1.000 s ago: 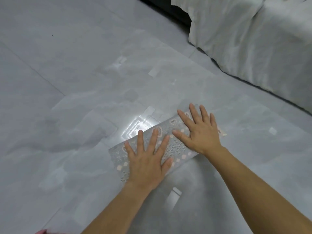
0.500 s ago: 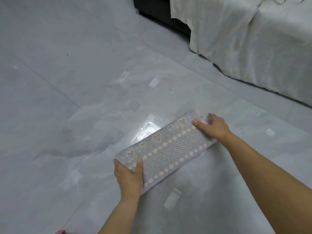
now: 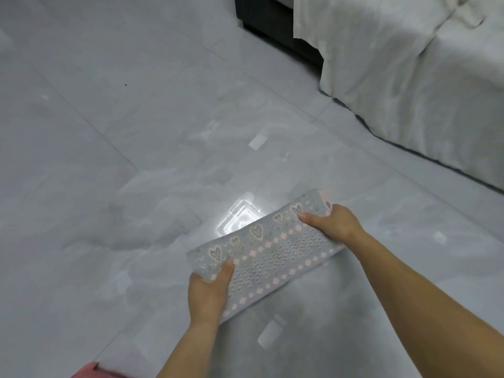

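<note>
A folded grey cloth (image 3: 272,252) patterned with pink hearts and diamonds is stretched between both hands, low over the grey tiled floor (image 3: 109,159). My left hand (image 3: 208,291) grips its near left end, thumb on top and fingers underneath. My right hand (image 3: 331,221) grips the far right end the same way, thumb lying across the top. The cloth sags slightly in the middle and its underside is hidden.
A bed draped in a white sheet (image 3: 409,77) fills the upper right, with a dark bed base (image 3: 272,20) behind it. A bright light reflection (image 3: 240,216) shines on the glossy tiles just beyond the cloth. A pink edge (image 3: 90,371) shows at the bottom left.
Both hands went from pressing flat on the cloth to gripping its two ends. The cloth has come up off the floor, and the view has shifted toward the bed.
</note>
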Tool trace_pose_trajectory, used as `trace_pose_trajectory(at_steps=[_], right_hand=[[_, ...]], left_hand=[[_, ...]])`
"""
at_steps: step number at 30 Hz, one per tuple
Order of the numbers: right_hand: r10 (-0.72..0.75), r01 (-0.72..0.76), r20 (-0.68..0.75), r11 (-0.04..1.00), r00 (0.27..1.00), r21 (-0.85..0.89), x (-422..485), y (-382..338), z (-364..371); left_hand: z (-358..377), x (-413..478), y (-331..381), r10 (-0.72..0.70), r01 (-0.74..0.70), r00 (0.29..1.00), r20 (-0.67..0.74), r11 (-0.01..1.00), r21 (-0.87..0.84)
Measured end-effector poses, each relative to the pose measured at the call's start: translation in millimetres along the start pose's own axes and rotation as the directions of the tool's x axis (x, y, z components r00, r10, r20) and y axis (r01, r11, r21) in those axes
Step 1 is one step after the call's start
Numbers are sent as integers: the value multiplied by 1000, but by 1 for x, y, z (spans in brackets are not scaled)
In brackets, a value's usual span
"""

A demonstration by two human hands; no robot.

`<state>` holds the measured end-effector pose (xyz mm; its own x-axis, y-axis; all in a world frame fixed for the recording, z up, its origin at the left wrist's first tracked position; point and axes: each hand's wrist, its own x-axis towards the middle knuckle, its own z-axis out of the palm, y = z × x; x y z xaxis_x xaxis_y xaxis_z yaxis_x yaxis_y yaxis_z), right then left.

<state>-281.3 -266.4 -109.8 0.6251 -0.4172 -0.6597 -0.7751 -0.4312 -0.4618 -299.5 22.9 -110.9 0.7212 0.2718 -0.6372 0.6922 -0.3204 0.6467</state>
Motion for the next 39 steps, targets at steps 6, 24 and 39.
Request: trace_pose_trajectory(at_steps=[6, 24, 39], right_hand=[[-52, 56, -117, 998, 992, 36, 24, -40, -22], [-179, 56, -311, 929, 933, -367, 192, -248, -51], [-484, 239, -426, 827, 764, -510, 171, -241, -13]], left_hand=[[-1, 19, 42, 132, -131, 991, -5, 984, -124], [25, 167, 168, 74, -45, 991, 114, 971, -236], [19, 155, 157, 666, -650, 688, 287, 391, 652]])
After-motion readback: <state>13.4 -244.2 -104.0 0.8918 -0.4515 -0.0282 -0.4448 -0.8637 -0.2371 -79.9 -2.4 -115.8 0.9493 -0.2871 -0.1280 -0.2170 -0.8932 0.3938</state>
